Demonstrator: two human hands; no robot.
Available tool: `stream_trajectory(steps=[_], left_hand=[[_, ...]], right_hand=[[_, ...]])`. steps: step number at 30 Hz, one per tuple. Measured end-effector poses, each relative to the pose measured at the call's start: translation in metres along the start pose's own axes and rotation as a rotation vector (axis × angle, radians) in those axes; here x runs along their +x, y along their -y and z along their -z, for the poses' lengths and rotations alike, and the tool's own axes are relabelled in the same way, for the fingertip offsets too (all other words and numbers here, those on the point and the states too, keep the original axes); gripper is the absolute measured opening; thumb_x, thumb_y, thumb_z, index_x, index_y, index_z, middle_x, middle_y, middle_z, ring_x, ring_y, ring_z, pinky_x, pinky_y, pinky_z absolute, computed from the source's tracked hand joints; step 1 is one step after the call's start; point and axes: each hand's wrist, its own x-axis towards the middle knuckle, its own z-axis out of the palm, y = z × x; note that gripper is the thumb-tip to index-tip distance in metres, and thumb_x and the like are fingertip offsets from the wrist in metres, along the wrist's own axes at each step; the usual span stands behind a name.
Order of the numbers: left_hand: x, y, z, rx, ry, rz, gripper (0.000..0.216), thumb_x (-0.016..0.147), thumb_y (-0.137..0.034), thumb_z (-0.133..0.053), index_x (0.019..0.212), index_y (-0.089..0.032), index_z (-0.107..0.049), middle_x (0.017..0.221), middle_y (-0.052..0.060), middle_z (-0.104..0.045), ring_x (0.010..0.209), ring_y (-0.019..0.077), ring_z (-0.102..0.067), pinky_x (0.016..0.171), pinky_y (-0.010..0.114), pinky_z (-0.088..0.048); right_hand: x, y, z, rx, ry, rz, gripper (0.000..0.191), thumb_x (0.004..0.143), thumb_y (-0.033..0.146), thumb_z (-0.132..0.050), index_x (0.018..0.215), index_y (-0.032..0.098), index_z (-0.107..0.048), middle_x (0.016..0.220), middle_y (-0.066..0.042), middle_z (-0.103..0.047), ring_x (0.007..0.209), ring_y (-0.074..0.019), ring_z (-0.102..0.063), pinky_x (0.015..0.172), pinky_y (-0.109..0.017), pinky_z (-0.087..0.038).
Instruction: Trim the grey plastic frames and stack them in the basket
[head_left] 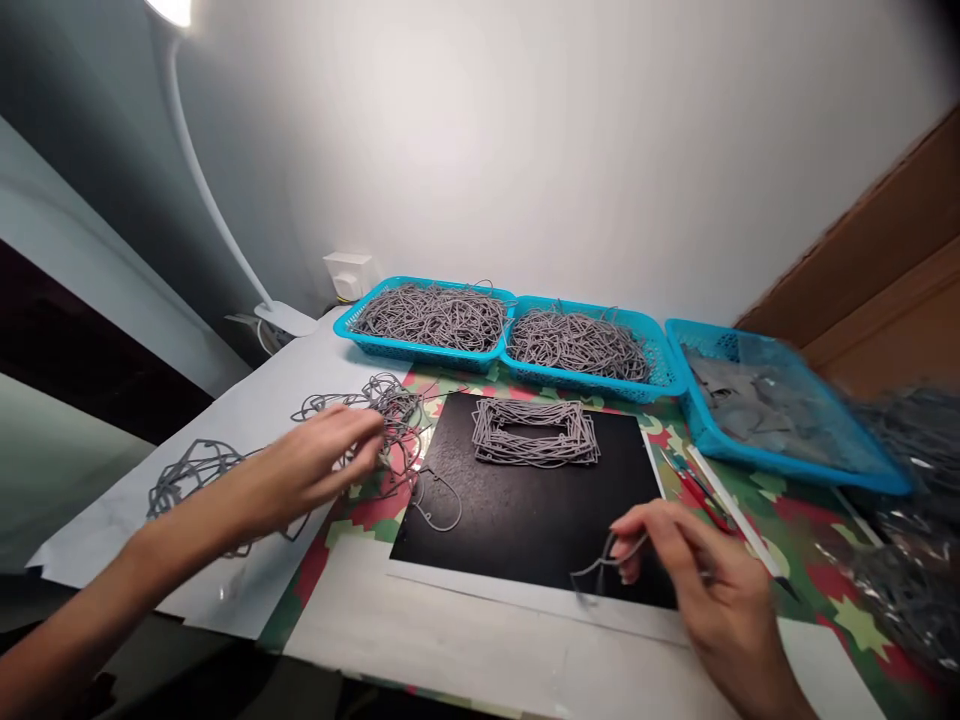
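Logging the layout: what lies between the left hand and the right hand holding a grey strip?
Head view: bare black mat, save one loose grey loop near the left hand; the right hand pinches its grey strip.

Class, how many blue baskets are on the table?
3, in a row: left basket and middle basket hold grey loops, right basket holds flat grey pieces. More may sit off-frame.

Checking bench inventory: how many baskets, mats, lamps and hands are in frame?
Baskets: 3
Mat: 1
Lamp: 1
Hands: 2 (left hand, right hand)
Total: 7
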Motion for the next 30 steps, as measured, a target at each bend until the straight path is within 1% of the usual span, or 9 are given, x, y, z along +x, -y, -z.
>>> stream_trajectory(steps=[4, 8, 11, 14, 19, 22, 25, 27, 30], left_hand=[[0.014, 0.023, 0.002, 0.146, -0.179, 0.041, 0.025, 0.111, -0.045, -0.056, 0.116, -0.026, -0.072, 0.115, 0.009, -0.072, 0.105, 0.0301, -0.065, 0.105, 0.047, -0.051], [0.009, 0.001, -0.023, 0.070, -0.067, -0.070, 0.040, 0.109, -0.054, -0.069, 0.142, -0.032, -0.069, 0.140, 0.010, -0.066, 0.129, 0.0335, -0.060, 0.110, 0.046, -0.051], [0.002, -0.020, -0.047, -0.031, 0.056, -0.088, 0.022, 0.114, -0.046, -0.063, 0.121, -0.028, -0.073, 0.123, 0.007, -0.070, 0.116, 0.0284, -0.060, 0.100, 0.039, -0.050], [0.002, -0.023, -0.054, -0.089, 0.103, -0.033, 0.029, 0.119, -0.041, -0.053, 0.101, -0.023, -0.067, 0.105, 0.007, -0.069, 0.100, 0.0259, -0.056, 0.089, 0.036, -0.047], [0.022, 0.016, -0.012, 0.032, -0.099, -0.011, 0.036, 0.116, -0.051, -0.050, 0.100, -0.023, -0.066, 0.095, 0.006, -0.067, 0.093, 0.0282, -0.057, 0.086, 0.039, -0.045], [0.038, 0.051, 0.021, 0.172, -0.213, 0.108, 0.037, 0.112, -0.055, -0.053, 0.097, -0.024, -0.065, 0.095, 0.007, -0.068, 0.095, 0.0314, -0.059, 0.094, 0.044, -0.045], [0.044, 0.066, 0.033, 0.199, -0.186, 0.216, 0.033, 0.109, -0.053, -0.058, 0.101, -0.024, -0.069, 0.101, 0.007, -0.070, 0.103, 0.0337, -0.061, 0.098, 0.046, -0.047], [0.043, 0.053, 0.025, 0.166, -0.197, 0.209, 0.028, 0.113, -0.046, -0.055, 0.112, -0.022, -0.068, 0.111, 0.007, -0.071, 0.108, 0.0317, -0.063, 0.101, 0.045, -0.047], [0.037, 0.003, -0.001, -0.070, -0.267, 0.109, 0.022, 0.117, -0.039, -0.055, 0.119, -0.020, -0.066, 0.108, 0.004, -0.069, 0.100, 0.0241, -0.064, 0.093, 0.036, -0.050]], right_hand=[[-0.003, 0.005, -0.011, -0.073, 0.048, 0.059, 0.036, 0.114, 0.048, -0.063, 0.093, 0.027, -0.083, 0.078, -0.001, -0.075, 0.065, -0.0162, -0.072, 0.064, -0.022, -0.064], [-0.001, -0.007, -0.005, -0.188, 0.109, 0.118, 0.028, 0.116, 0.040, -0.061, 0.102, 0.029, -0.083, 0.085, 0.000, -0.078, 0.072, -0.0162, -0.077, 0.071, -0.022, -0.065], [0.001, -0.018, 0.000, -0.276, 0.192, 0.189, 0.025, 0.117, 0.036, -0.059, 0.107, 0.029, -0.081, 0.090, 0.000, -0.079, 0.079, -0.0175, -0.079, 0.075, -0.024, -0.064], [0.001, -0.022, 0.000, -0.331, 0.220, 0.192, 0.026, 0.119, 0.038, -0.055, 0.109, 0.028, -0.078, 0.094, -0.002, -0.078, 0.084, -0.0195, -0.077, 0.077, -0.028, -0.062], [0.000, -0.023, -0.001, -0.384, 0.247, 0.195, 0.029, 0.120, 0.040, -0.052, 0.111, 0.028, -0.076, 0.098, -0.003, -0.078, 0.091, -0.0213, -0.077, 0.080, -0.031, -0.060], [0.000, -0.027, 0.000, -0.396, 0.247, 0.211, 0.027, 0.120, 0.039, -0.052, 0.110, 0.028, -0.075, 0.097, -0.002, -0.077, 0.089, -0.0208, -0.076, 0.078, -0.031, -0.060], [-0.001, -0.031, 0.001, -0.394, 0.238, 0.225, 0.023, 0.120, 0.035, -0.053, 0.113, 0.029, -0.074, 0.099, -0.002, -0.077, 0.091, -0.0205, -0.076, 0.080, -0.031, -0.059], [-0.002, -0.029, 0.000, -0.396, 0.257, 0.232, 0.019, 0.119, 0.033, -0.056, 0.116, 0.029, -0.074, 0.101, -0.002, -0.077, 0.093, -0.0210, -0.075, 0.082, -0.032, -0.059], [-0.003, -0.013, -0.002, -0.365, 0.396, 0.234, 0.016, 0.114, 0.039, -0.066, 0.125, 0.030, -0.074, 0.106, -0.004, -0.078, 0.098, -0.0226, -0.075, 0.083, -0.032, -0.060]])
